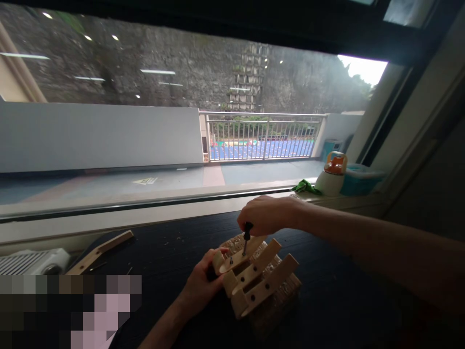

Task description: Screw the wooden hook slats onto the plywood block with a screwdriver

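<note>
My right hand (267,215) is closed round the dark handle of a screwdriver (247,233), held nearly upright. Its tip meets a screw in the farthest of three pale wooden pieces (238,260). These pieces lie side by side across a rough, bark-textured wooden block (286,291), and dark screws or holes show in them. From the left, my left hand (206,274) grips the rounded end of that farthest wooden piece, fingers wrapped over it and partly hidden.
A dark table (174,257) carries the work. A loose wooden strip with holes (103,249) lies at the left, near thin dark bits. On the sill at right are a green cloth (305,187), a white-and-orange container (330,177) and a teal box (363,180). A window stands ahead.
</note>
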A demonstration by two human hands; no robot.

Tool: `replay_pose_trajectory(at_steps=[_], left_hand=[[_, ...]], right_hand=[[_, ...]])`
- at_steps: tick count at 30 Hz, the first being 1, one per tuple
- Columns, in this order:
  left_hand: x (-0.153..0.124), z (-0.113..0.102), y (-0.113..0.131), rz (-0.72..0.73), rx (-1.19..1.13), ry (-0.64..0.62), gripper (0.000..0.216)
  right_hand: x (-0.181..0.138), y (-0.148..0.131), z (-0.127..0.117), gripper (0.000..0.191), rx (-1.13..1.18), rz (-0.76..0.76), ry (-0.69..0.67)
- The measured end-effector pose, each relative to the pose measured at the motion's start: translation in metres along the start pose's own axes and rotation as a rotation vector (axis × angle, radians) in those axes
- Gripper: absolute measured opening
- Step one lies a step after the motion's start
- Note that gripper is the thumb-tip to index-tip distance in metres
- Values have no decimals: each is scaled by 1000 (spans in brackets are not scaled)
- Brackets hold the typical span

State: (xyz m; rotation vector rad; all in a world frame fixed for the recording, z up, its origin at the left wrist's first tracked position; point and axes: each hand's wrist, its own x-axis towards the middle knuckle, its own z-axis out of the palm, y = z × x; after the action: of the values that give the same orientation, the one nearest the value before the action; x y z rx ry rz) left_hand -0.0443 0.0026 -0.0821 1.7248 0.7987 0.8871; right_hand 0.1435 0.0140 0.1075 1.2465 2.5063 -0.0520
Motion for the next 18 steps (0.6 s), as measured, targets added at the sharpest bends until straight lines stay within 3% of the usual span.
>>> replay_pose_trajectory(at_steps=[5, 14, 18], left_hand=[[-1, 1, 6, 32, 86, 14, 35], [-1, 1, 5, 14, 142, 16, 25], [0, 0, 5, 12, 140, 24, 25]], right_hand=[[5, -7, 2, 25, -76, -37, -56], [15, 13, 9, 30, -27, 27, -135], [10, 9, 4, 32, -32, 55, -107]])
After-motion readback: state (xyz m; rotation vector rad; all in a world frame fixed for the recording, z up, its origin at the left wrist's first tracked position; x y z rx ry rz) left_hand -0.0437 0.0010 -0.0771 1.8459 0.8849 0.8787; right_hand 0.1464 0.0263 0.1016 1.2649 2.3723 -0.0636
